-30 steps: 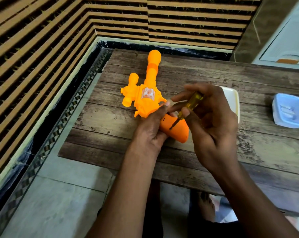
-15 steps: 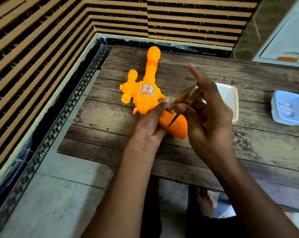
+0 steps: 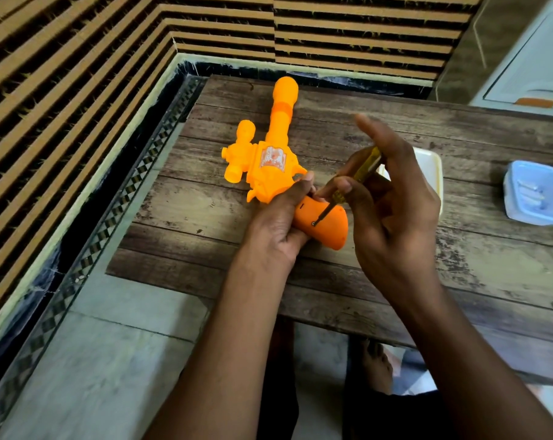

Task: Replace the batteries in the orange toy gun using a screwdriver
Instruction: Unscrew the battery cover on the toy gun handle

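With the orange toy gun (image 3: pixel 270 173) lying on the counter (image 3: pixel 396 255), the left hand (image 3: pixel 278 223) grips its grip while the right hand (image 3: pixel 392 198) pinches the screwdriver (image 3: pixel 351 185) on the screw (image 3: pixel 313 223); the light, rigid, likely slippery plastic warrants holding the handle firmly.

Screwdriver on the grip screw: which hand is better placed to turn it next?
Right. The right hand already pinches the screwdriver, whose tip sits at the screw on the orange toy gun grip. The left hand grips the gun on the table, so it likely steadies.
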A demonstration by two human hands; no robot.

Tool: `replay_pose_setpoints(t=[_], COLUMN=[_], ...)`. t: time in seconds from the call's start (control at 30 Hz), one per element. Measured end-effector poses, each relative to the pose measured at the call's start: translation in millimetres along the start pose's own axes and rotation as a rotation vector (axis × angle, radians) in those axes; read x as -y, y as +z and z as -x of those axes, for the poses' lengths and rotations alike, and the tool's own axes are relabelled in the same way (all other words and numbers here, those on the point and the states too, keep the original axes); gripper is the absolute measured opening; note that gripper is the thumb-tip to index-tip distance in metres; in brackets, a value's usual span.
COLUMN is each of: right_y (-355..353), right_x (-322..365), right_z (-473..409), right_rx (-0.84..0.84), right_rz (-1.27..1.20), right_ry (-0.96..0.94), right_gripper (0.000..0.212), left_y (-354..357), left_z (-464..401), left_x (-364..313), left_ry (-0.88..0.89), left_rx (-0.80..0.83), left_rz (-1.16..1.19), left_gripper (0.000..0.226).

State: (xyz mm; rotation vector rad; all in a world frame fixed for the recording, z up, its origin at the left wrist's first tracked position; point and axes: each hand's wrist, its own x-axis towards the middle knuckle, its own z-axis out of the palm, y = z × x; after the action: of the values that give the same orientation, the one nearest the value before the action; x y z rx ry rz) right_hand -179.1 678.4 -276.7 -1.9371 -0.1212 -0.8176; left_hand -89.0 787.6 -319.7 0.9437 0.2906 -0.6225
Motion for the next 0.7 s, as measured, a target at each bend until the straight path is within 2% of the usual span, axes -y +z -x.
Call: replay_pose_setpoints(t=[0.2,0.33,0.4,0.6,0.67,0.7], right_y=[1,2,2,2,2,1], right_x=[1,0,0,10,11,9], right_z=[0,1,1,1,1,1], right_rx=[-0.017,-0.01,-0.004,-0.017,0.001,0.004], right_rz=[0.013,0.007,0.014,-0.088,-0.084,-0.07], right_ry=[-0.015,-0.011,-0.015,0.071,0.062,0.045], right_gripper=[0.049,0.049,0.049,0.039,0.038,0.038], left_y=[3,4,4,5,4,4], left_z=[5,6,7,9,10,11], left_x=[-2,-1,-2,-4,-4,-4], left_ry=[-0.016,0.004,0.008,-0.004,-0.002,-0.001], left_rx=[-0.038,-0.03,-0.039,-0.079,-0.061,-0.044], left_rz=[0.016,0.004,0.002,-0.031,-0.03,-0.026], left_gripper=[0.048,0.021,0.017,0.047,0.034,0.02])
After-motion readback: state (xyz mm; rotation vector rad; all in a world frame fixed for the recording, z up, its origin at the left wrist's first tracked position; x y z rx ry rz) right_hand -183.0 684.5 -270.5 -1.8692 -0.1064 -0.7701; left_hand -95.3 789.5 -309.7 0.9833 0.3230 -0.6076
